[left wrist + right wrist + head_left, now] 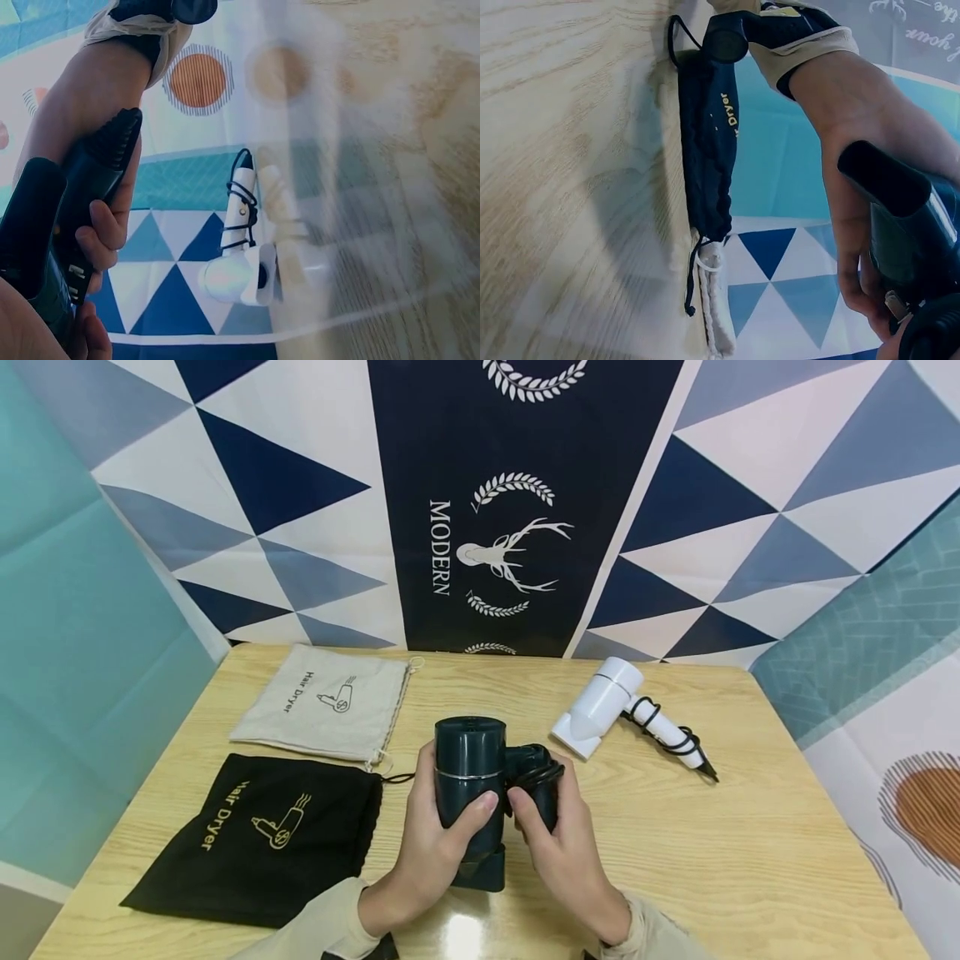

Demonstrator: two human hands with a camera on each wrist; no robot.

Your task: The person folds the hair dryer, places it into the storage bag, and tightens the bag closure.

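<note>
A dark green hair dryer point(470, 789) is held above the table between both hands, its nozzle end toward the person. My left hand point(433, 853) grips the barrel from the left, thumb across its top side. On the handle, folded beside the barrel with a black cord bundled on it, my right hand point(564, 850) has its fingers and thumb closed. The left wrist view shows the handle point(105, 172) against the right hand's fingers. Over in the right wrist view, the flat nozzle point(889, 180) lies near the left wrist.
A black drawstring pouch point(300, 868) printed "Hair Dryer" lies on the table point(720, 868) at the left. Behind it is a beige pouch point(360, 722) with the same print. A white hair dryer point(603, 697), cord wound round its handle, lies at the back right. Patterned cloths surround the table.
</note>
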